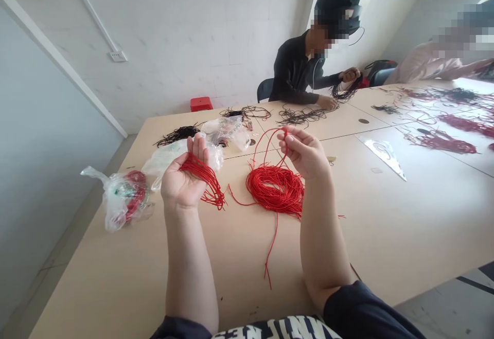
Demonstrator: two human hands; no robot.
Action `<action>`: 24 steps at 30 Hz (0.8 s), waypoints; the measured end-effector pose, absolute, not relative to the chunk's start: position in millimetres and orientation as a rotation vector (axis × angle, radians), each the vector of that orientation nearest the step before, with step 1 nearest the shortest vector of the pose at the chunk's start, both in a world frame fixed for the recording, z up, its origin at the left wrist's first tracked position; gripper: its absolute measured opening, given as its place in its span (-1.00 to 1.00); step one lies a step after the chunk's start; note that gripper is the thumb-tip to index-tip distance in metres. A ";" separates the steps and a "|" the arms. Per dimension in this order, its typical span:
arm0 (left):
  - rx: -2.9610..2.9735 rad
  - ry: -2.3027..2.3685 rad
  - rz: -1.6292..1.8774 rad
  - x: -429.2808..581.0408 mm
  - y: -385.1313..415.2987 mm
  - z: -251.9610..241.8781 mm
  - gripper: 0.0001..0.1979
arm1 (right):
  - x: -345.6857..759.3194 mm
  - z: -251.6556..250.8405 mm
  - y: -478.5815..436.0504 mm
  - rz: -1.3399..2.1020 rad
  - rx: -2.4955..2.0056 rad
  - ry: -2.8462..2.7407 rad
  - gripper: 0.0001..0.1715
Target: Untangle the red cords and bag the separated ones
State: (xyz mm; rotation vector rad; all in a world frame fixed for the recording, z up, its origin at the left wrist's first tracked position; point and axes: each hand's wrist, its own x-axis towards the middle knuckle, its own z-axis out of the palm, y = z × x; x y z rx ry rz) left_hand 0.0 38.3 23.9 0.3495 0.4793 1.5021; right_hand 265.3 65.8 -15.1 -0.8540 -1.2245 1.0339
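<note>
My left hand [187,177] is palm up with a bundle of red cords [208,175] lying across it, held under the thumb, the cord ends hanging to the right. My right hand [303,151] is raised and pinches a red cord [285,132] between thumb and fingertips. Strands from that pinch curve down to a coiled heap of red cord [274,187] on the table, between my two forearms. One loose strand [275,241] runs from the heap toward me.
Plastic bags [227,132] and black cords [179,134] lie beyond my left hand; another bag [119,197] is at the left edge. A triangular ruler [382,156] is at right. Across the table, a person [293,66] handles black cords; another sits far right near red cords [447,141].
</note>
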 end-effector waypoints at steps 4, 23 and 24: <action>0.388 0.411 1.425 4.8 34.4 27.3 -0.56 | 259.4 -9.4 63.8 1.099 -0.804 -1.083 -0.52; 0.481 0.581 1.320 44.8 34.4 19.8 -0.71 | 217.0 12.5 39.0 1.424 -0.818 -1.304 -0.71; 0.511 0.593 1.323 46.5 35.3 17.5 -0.70 | 216.4 12.0 39.5 1.430 -0.809 -1.312 -0.71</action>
